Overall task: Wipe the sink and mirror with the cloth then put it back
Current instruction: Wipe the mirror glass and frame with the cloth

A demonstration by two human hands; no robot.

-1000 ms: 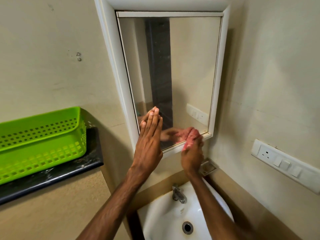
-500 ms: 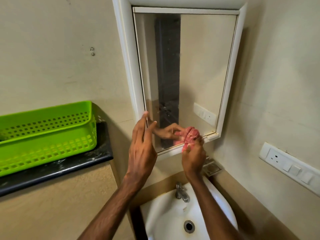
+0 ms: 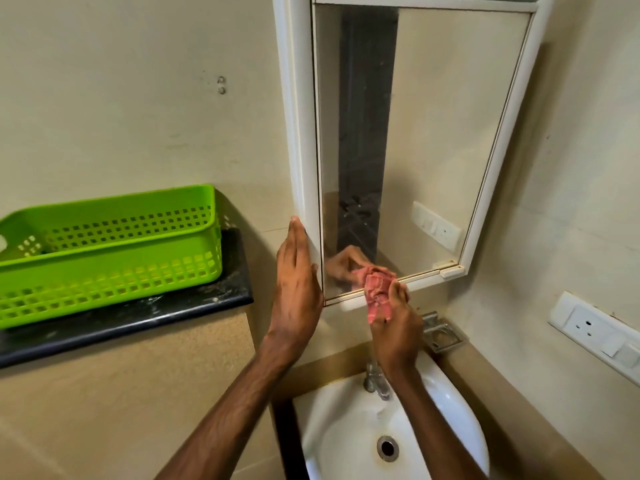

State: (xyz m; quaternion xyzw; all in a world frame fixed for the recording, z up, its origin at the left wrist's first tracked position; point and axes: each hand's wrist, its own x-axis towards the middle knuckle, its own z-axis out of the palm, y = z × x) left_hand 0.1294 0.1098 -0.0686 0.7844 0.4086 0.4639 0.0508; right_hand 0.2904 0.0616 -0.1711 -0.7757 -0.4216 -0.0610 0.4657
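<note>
Beige wall [image 3: 121, 116] on all sides. Wall-mounted mirror [image 3: 433, 133] in white frame [image 3: 298, 133], directly above the sink; dark vertical strip and a switch plate reflected in the glass.

Black worktop [image 3: 138, 320] left of the mirror and lower, right end stopping just short of the frame's lower left corner. Green slotted basket [image 3: 104, 271] on the worktop, pushed to its back edge against the wall, right end near the worktop's right edge, left end out of shot.

White sink [image 3: 346, 427] below the mirror. Socket plate [image 3: 595, 336] on the right-hand wall, well apart from the mirror.

Open left hand [image 3: 298, 289]: flat, fingers straight and together, laid edge-on against the frame's left side near its lower left corner, fingertips touching the frame's outer edge.

Closed right hand [image 3: 394, 327]: fingers curled round the cloth, gripping it at the mirror's bottom edge.

Pink cloth [image 3: 375, 292]: bunched, top of the wad against the glass at the bottom edge, left of middle, lower end hanging over the bottom rail. Mirrored in the glass along with the fingers.

Metal holder [image 3: 441, 332] on the wall just right of the right hand, between frame and sink rim. Chrome tap [image 3: 374, 379] at the sink's back rim, partly hidden by the right wrist. Drain [image 3: 388, 447] at the bowl's bottom. Two small screws [image 3: 221, 85] in the wall, left of the frame.
</note>
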